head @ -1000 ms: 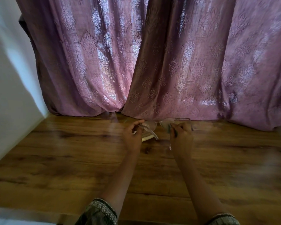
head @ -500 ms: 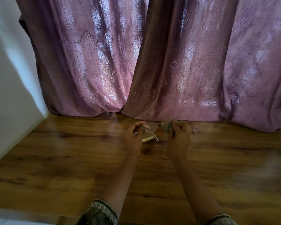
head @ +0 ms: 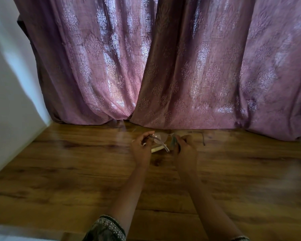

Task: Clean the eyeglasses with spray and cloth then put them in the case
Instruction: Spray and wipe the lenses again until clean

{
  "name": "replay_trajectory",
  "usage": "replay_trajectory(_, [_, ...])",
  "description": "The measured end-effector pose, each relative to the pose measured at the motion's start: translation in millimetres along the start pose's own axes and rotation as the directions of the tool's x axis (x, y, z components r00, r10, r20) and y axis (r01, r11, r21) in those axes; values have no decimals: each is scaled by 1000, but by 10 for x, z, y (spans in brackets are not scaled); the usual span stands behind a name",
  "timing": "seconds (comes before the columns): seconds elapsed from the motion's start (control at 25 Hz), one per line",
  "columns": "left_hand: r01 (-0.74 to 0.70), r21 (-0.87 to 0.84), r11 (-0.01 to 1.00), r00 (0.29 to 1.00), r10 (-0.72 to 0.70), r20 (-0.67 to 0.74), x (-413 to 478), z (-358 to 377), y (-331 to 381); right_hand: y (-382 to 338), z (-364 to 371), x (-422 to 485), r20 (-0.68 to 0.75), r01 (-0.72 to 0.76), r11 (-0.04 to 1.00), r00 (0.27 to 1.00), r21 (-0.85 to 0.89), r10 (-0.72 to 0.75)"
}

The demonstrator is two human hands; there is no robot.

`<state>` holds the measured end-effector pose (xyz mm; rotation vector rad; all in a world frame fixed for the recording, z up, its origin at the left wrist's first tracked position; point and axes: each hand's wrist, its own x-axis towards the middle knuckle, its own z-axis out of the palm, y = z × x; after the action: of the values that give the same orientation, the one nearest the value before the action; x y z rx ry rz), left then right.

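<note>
The eyeglasses (head: 161, 137) are held just above the brown wooden surface (head: 76, 171), in the middle of the frame, close to the bottom of the curtain. The left hand (head: 141, 148) pinches one end of the frame, with its fingers (head: 148, 134) curled round it. The right hand (head: 186, 152) has its fingers clenched on a small dark cloth (head: 174, 142) and presses it on the other lens. This looks like the wiping step. To do it well, the left hand should hold the frame steady by its edge and keep off the glass, so no new marks get on it. The right hand should rub softly in small circles on both sides of the lens, then go over to the other lens. Push too hard and the thin frame could bend. A pale flat thing (head: 157, 149) lies on the surface right under the eyeglasses; it may be the case, but it is too blurry to be sure. Behind the surface hangs a shiny pink curtain (head: 181, 66) with a pattern, filling the top of the frame. A white wall (head: 7, 101) is at the left, and a patterned sleeve (head: 106, 228) shows at the bottom.
</note>
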<state>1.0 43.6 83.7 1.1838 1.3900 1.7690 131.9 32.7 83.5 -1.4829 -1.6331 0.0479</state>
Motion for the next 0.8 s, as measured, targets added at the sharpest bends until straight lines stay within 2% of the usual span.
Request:
replay_trajectory(0.08, [-5, -11, 1000, 1000, 5, 0, -8, -15, 7, 12, -75, -107, -13, 21, 1000, 1000, 12, -20])
replay_trajectory(0.24, [-6, -5, 1000, 1000, 6, 5, -21, -15, -10, 2, -102, 85, -53, -119, 993, 992, 8, 119])
replay_trajectory(0.44, [15, -39, 999, 1000, -15, -1, -35, -32, 34, -37, -30, -70, -4, 10, 1000, 1000, 3, -10])
replay_trajectory(0.64, [24, -42, 999, 1000, -24, 5, -47, -35, 35, -14, -62, 64, -35, -134, 991, 990, 27, 135])
replay_trajectory(0.8, [31, -73, 997, 1000, -32, -2, -51, -44, 61, -82, -5, -75, -13, -4, 1000, 1000, 13, 4])
